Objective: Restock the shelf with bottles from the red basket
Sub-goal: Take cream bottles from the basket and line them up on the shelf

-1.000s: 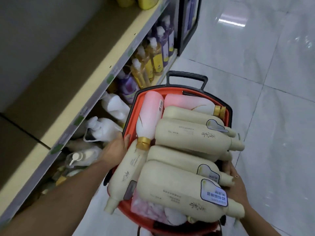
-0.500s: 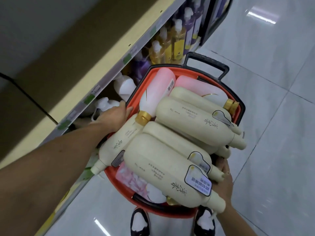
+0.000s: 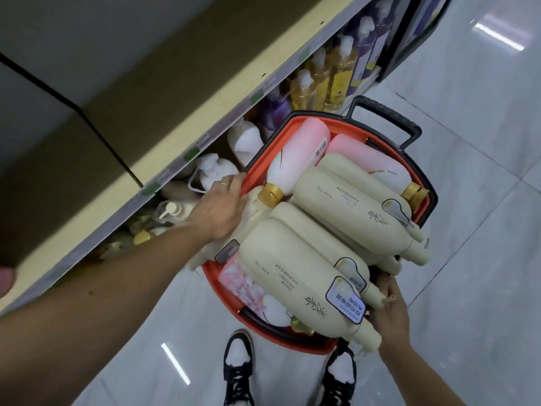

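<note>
Beside shelf point(image 3: 205, 124), glossy red basket point(image 3: 260, 159), smooth cream bottles point(image 3: 292, 265)

One red basket point(image 3: 257, 155), with one black handle point(image 3: 389, 118) raised at its far end. In it, counted by what showed:

- cream bottles point(image 3: 292, 271): five at least, lying on their sides; others may have sat beneath.
- pink bottles point(image 3: 298, 150): two, each with a gold cap.
- floral pink pack point(image 3: 240, 281): one, half buried.

Two hands in view: left hand point(image 3: 219, 209) and right hand point(image 3: 389, 312).

On the lower shelf point(image 3: 205, 136): amber pump bottles point(image 3: 339, 74), about four; purple bottles point(image 3: 366, 39), three or so, blurred; white pump bottles point(image 3: 244, 139), two clear.

Two black-and-white shoes point(image 3: 238, 367) on the floor.
</note>
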